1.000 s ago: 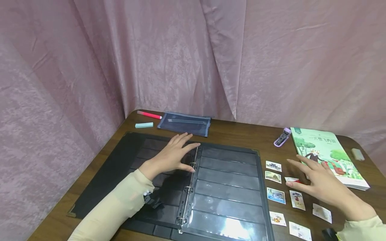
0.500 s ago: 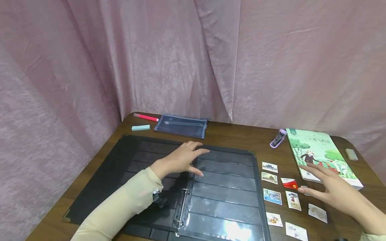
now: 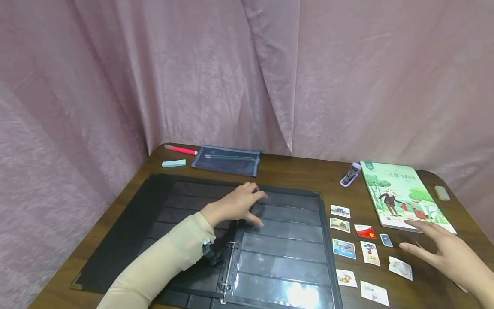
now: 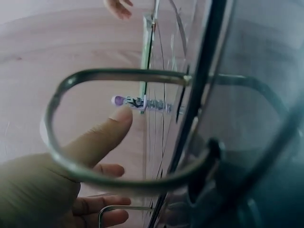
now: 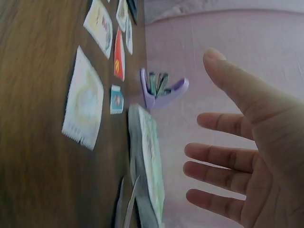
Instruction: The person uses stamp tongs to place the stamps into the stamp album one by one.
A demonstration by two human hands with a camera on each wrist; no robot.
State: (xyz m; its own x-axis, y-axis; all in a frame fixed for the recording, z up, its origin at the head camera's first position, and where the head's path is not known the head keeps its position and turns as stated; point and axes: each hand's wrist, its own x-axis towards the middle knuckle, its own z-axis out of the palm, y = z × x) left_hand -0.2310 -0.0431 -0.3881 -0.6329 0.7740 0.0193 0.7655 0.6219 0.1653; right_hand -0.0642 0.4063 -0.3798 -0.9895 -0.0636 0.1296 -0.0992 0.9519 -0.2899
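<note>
A black ring-binder stamp album (image 3: pixel 285 240) lies spread on the table, its clear strip pockets showing. My left hand (image 3: pixel 235 206) is over the album's upper middle, thumb and fingers apart, holding nothing; whether it touches the page I cannot tell. Metal rings (image 4: pixel 118 185) loom large in the left wrist view. My right hand (image 3: pixel 447 253) hovers right of several loose stamps, fingers spread. Among these are a red stamp (image 3: pixel 365 231), a small blue one (image 3: pixel 386 240) and a pale one (image 3: pixel 400 268). Tweezers (image 5: pixel 127 204) lie near the right hand, partly hidden by it in the head view.
A green picture book (image 3: pixel 405 195) lies behind the right hand, beside a purple stapler (image 3: pixel 350 174) and a whitish block (image 3: pixel 442 193). Along the back left are a blue zip pouch (image 3: pixel 227 161), a red marker (image 3: pixel 181 149) and a light-blue stick (image 3: pixel 174 163). Pink curtains (image 3: pixel 216 73) hang behind.
My right hand has moved right, away from the stamps, uncovering the red and the small blue stamp. My left hand has shifted right across the album's rings. The head view has turned slightly.
</note>
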